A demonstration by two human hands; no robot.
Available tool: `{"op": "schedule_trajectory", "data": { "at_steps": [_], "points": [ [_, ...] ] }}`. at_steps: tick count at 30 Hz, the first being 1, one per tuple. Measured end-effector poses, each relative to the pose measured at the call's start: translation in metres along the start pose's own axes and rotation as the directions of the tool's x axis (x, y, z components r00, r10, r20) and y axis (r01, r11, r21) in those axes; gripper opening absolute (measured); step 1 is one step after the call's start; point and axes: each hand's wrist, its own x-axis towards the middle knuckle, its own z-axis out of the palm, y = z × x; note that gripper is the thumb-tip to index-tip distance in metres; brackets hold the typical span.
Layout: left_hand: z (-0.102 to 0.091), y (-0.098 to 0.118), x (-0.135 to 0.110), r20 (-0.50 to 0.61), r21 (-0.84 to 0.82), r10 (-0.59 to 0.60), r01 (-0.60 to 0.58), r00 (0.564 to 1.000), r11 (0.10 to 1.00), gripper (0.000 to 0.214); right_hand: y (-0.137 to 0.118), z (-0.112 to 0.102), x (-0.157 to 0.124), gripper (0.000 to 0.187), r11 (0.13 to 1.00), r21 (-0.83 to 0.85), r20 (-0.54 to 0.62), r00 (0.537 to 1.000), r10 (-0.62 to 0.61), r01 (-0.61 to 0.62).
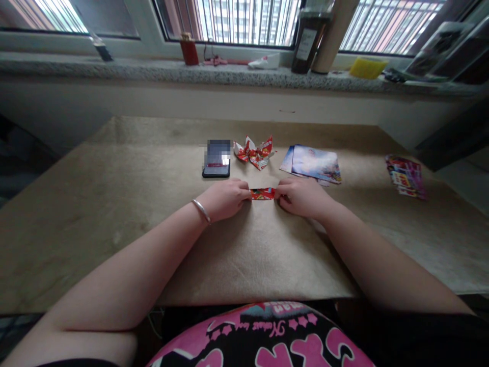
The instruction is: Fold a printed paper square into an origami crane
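Note:
A narrow strip of red printed paper (263, 193) lies at the middle of the table, pinched at both ends. At its left end my left hand (228, 198), with a silver bangle on the wrist, has its fingers closed on it. The right end is gripped by my right hand (301, 196), fingers curled. Just beyond the strip sits a red and white folded paper piece (255, 152) with pointed petals. A dark phone (216, 159) lies beyond my left hand. Behind my right hand are several bluish picture sheets (316, 162), loosely stacked.
A spread of colourful printed cards (406, 177) lies at the table's right side. The tan table (114, 239) reaches toward a granite windowsill (153, 69), which bears a red container (189, 50), a dark bottle (306, 46) and a yellow object (368, 68).

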Motion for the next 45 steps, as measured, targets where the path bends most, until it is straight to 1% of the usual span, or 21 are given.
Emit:
{"op": "schedule_trajectory", "data": {
  "at_steps": [1, 3, 4, 5, 7, 10, 13, 17, 25, 31, 36, 39, 42, 45],
  "points": [
    [0.000, 0.000, 0.000, -0.005, -0.001, 0.003, -0.003, 1.000, 1.000, 0.032, -0.002, 0.002, 0.000, 0.022, 1.000, 0.011, -0.018, 1.000, -0.004, 0.004],
    [0.001, 0.000, 0.000, -0.012, -0.001, 0.008, -0.008, 1.000, 1.000, 0.031, -0.006, 0.007, 0.001, 0.023, 0.997, 0.061, -0.076, 0.996, 0.041, -0.036],
    [0.001, 0.000, 0.000, -0.013, 0.000, 0.010, -0.010, 1.000, 1.000, 0.030, -0.008, 0.009, 0.002, 0.024, 0.995, 0.092, -0.088, 0.995, 0.038, -0.030],
    [0.001, 0.000, 0.001, -0.014, 0.001, 0.013, -0.013, 1.000, 1.000, 0.030, -0.010, 0.010, 0.002, 0.025, 0.994, 0.105, -0.092, 0.996, 0.008, 0.001],
    [0.000, 0.001, 0.001, -0.012, 0.003, 0.011, -0.011, 1.000, 1.000, 0.030, -0.013, 0.009, 0.002, 0.027, 0.997, 0.076, -0.071, 0.997, -0.027, 0.032],
    [-0.001, 0.002, 0.001, -0.002, 0.003, 0.000, 0.000, 1.000, 1.000, 0.029, -0.018, 0.003, 0.003, 0.029, 0.999, -0.010, -0.019, 0.999, -0.031, 0.030],
    [-0.002, 0.002, 0.001, 0.005, -0.006, -0.006, 0.006, 1.000, 1.000, 0.028, -0.019, -0.002, 0.003, 0.029, 0.998, -0.054, 0.016, 1.000, -0.008, 0.009],
    [-0.004, 0.001, 0.001, -0.007, -0.007, 0.005, -0.005, 1.000, 1.000, 0.027, -0.017, -0.004, 0.002, 0.028, 0.998, -0.059, 0.034, 0.999, 0.017, -0.015],
    [-0.002, 0.000, 0.001, 0.002, 0.000, -0.010, 0.010, 1.000, 1.000, 0.026, -0.011, -0.008, -0.001, 0.027, 0.998, -0.064, 0.040, 0.999, -0.003, 0.006],
    [0.002, 0.001, 0.001, -0.019, 0.051, -0.028, 0.029, 0.999, 0.998, 0.025, -0.009, -0.004, 0.001, 0.025, 1.000, 0.014, 0.039, 0.999, 0.004, -0.004],
    [0.008, 0.003, 0.002, -0.094, 0.078, -0.023, 0.030, 0.995, 0.996, 0.036, -0.007, 0.000, 0.003, 0.021, 0.998, 0.067, 0.024, 1.000, 0.008, -0.009],
    [0.012, 0.004, 0.003, -0.112, 0.097, -0.029, 0.040, 0.993, 0.994, 0.032, -0.007, 0.001, 0.004, 0.021, 0.997, 0.075, 0.021, 0.999, 0.026, -0.027],
    [0.015, 0.003, 0.005, -0.116, 0.066, -0.021, 0.029, 0.993, 0.997, 0.027, -0.009, 0.002, 0.004, 0.020, 0.992, 0.090, -0.016, 0.996, 0.085, -0.083],
    [0.018, 0.001, 0.006, -0.134, 0.023, -0.021, 0.024, 0.991, 0.999, 0.025, -0.011, 0.007, 0.005, 0.020, 0.985, 0.153, -0.072, 0.993, 0.092, -0.080]
  ]
}}
